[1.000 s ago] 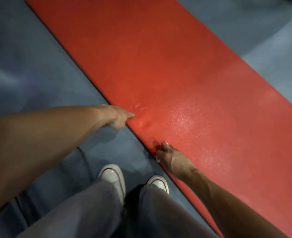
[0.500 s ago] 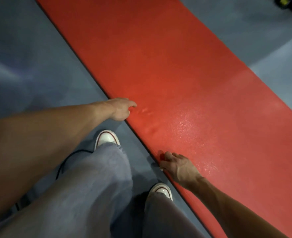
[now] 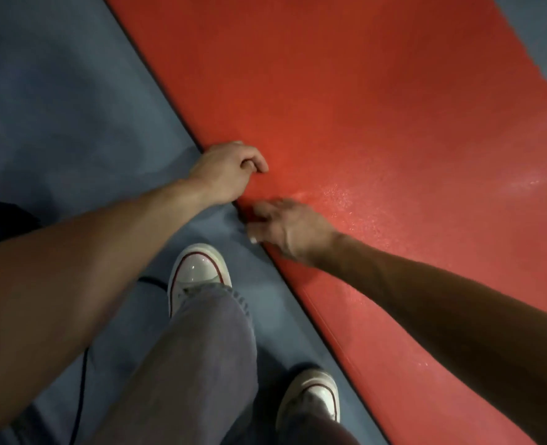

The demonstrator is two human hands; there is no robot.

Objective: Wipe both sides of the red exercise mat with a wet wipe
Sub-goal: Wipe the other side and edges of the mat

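Observation:
The red exercise mat (image 3: 378,130) lies flat on the blue-grey floor and runs diagonally from the top centre to the bottom right. Part of its surface glistens near the middle. My left hand (image 3: 230,171) sits on the mat's near long edge with its fingers curled over that edge. Just below it, my right hand (image 3: 288,228) is slightly blurred; it reaches across the same edge, with its fingers and thumb curled at the rim. No wet wipe shows in either hand. The mat's edge still lies on the floor.
My legs in grey trousers and my white sneakers (image 3: 198,274) stand on the floor (image 3: 73,123) beside the mat's near edge. A thin black cable (image 3: 82,380) trails on the floor at the lower left. More floor shows beyond the mat at the top right.
I stepped along the mat. My hands came together at the near edge; the left fingers went from pointing to curled, and the right hand slid up beside the left.

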